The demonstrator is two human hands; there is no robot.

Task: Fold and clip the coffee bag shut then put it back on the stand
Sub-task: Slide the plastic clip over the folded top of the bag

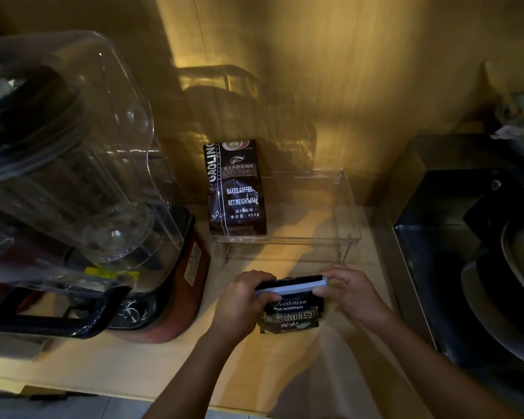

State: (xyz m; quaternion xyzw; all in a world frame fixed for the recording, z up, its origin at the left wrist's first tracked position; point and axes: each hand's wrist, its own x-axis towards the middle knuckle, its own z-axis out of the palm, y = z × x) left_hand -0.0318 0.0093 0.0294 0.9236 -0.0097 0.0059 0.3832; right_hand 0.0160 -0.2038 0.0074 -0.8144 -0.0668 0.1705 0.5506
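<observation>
Coffee bag (pixel 289 309) upright between left hand (pixel 242 300) and right hand (pixel 350 290); fingers pinching white clip (pixel 291 287) lying crosswise on folded top; stand (pixel 350 204) directly beyond, nearer right.

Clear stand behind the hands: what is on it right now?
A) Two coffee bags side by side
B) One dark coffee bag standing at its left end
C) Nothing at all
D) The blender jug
B: a single dark coffee bag stands at the left end of the clear stand, while the other bag is on the counter between the left hand and right hand.
</observation>
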